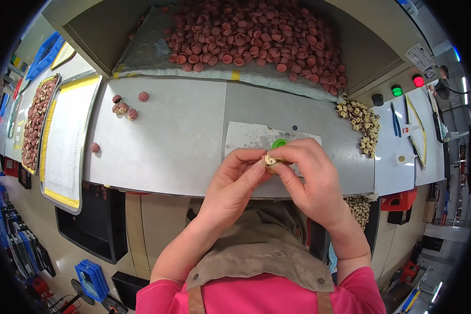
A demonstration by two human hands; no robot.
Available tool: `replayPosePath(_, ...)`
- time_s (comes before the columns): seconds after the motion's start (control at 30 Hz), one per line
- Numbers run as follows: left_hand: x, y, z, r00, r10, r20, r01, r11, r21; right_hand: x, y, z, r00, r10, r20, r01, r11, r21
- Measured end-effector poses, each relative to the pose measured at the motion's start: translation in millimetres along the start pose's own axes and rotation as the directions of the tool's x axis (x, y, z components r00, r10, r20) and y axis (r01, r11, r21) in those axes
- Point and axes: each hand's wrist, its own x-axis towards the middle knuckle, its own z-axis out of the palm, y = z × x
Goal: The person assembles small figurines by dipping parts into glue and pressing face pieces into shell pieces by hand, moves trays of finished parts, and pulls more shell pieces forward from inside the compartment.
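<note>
Both my hands meet over the front part of the table. My left hand (239, 180) pinches a small cream-coloured piece (270, 160) between thumb and fingers. From the other side, my right hand (306, 175) has its thumb and index finger on the same piece. Just behind the fingers, a round green object (279, 143) lies on a speckled white sheet (246, 135). Small cream and brown pieces (358, 119) are heaped at the right. A large pile of red, bumpy cup-shaped shells (256, 39) fills the bay at the back.
Several red balls (133, 114) lie on the table's left part. Further left are a white tray with yellow edges (68, 136) and a tray of red pieces (36, 118). At right are blue-handled pliers (395, 120) and a panel with a green light (396, 90).
</note>
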Motion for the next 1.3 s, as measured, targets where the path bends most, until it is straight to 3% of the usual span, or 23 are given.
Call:
replayPosePath(0.07,-0.1,-0.8,1.5,1.000,0.021,-0.015,-0.021,1.000,0.021,-1.1,-0.6,1.0,0.999,-0.031,-0.018,0.029,0.997,-0.071)
replayPosePath(0.17,-1.2,-1.1,1.3,1.000,-0.009,0.007,0.010,0.999,-0.043,-0.7,-1.2,-2.4,1.000,-0.004,-0.029,0.005,1.000,0.017)
replayPosePath(0.27,-3.7,4.3,-4.7,0.995,-0.085,0.050,0.093,0.981,-0.169,-3.1,-2.5,-11.1,0.974,0.224,0.022,-0.222,0.940,0.257)
replayPosePath(0.37,-4.0,8.0,-7.9,0.986,-0.142,0.087,0.160,0.953,-0.258,-5.2,-0.3,-11.8,0.961,0.276,0.004,-0.261,0.903,0.341)
replayPosePath(0.83,-3.0,10.4,-9.0,0.981,-0.160,0.109,0.187,0.931,-0.314,10.9,-12.0,-8.2,0.983,0.169,0.069,-0.180,0.957,0.227)
replayPosePath(1.13,-3.5,-4.5,2.8,0.999,0.050,0.007,-0.049,0.996,-0.073,6.3,-9.2,-5.3,0.994,0.061,0.093,-0.065,0.997,0.044)
replayPosePath(1.23,-2.9,-18.0,4.4,0.934,0.357,0.028,-0.354,0.910,0.216,-3.6,-1.5,3.0,1.000,0.007,0.000,-0.007,1.000,0.002)
replayPosePath(1.3,-4.1,-16.8,6.0,0.941,0.335,0.052,-0.337,0.910,0.243,-12.4,5.8,7.0,0.999,0.001,-0.038,0.000,1.000,0.030)
